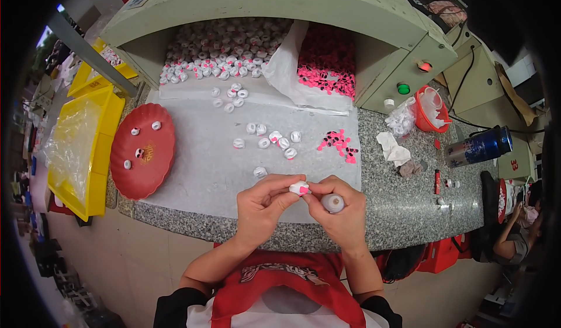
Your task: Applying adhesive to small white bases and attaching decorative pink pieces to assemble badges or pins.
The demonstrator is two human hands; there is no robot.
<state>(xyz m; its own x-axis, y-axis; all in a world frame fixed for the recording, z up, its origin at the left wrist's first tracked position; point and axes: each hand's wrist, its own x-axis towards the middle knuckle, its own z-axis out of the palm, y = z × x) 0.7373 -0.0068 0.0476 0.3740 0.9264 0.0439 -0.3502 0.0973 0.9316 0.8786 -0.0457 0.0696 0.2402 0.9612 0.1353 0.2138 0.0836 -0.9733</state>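
Observation:
Close to the counter's front edge, my left hand (260,208) and my right hand (342,217) meet, both closed. Between their fingertips is a small rounded white piece (300,188) with a pink patch on its near side. My right hand also keeps a whitish bottle-like tool (333,203) in its grip, its round end facing up; the rest is hidden by the hand. Just beyond my fingers lies a loose white piece (260,171). Farther off, several more white pieces (264,143) are scattered on white paper (198,170), with pink and black bits (339,144) to their right.
A green metal housing (263,4) overhangs a pile of white pieces (228,47) and a pink heap (327,65). At left are a red scalloped plate (123,173) and yellow crates (105,153). A red basket (425,115) and blue can (479,147) stand right.

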